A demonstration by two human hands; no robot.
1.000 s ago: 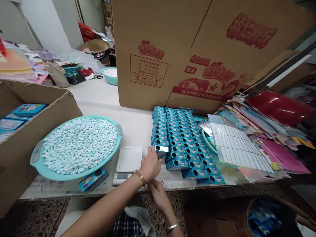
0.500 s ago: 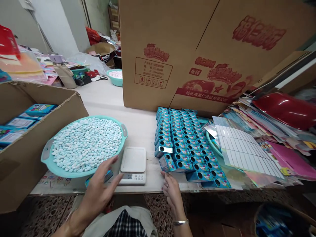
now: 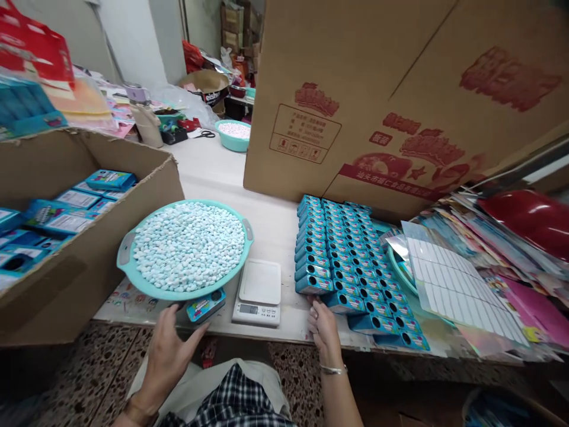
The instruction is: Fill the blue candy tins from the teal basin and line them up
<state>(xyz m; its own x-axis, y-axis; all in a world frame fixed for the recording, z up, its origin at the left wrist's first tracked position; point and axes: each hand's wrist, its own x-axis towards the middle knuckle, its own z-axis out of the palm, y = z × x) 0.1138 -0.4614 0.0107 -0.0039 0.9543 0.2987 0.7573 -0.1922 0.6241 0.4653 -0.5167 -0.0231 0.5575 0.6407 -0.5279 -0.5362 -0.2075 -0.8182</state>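
Observation:
My left hand [image 3: 166,350] hovers at the table's front edge with its fingers spread and nothing in them. Its fingertips are just short of a small blue tin [image 3: 205,305] that lies under the front rim of a teal basin [image 3: 127,270] heaped with pale blue-white candies. My right hand [image 3: 324,326] rests on the table edge, fingers stretched forward and touching the nearest of several rows of small blue boxes [image 3: 347,255]. A white digital scale [image 3: 259,290] sits between my two hands.
An open carton [image 3: 89,237] with blue packs stands at the left. A large printed carton [image 3: 377,101] stands behind the box rows. A white sticker sheet [image 3: 448,284] and coloured papers lie at the right. A small teal bowl [image 3: 233,133] and clutter are at the back.
My left hand left the box rows, swung left and dropped near the blue tin. My right hand rose to the table edge, and the crooked front box now sits in line.

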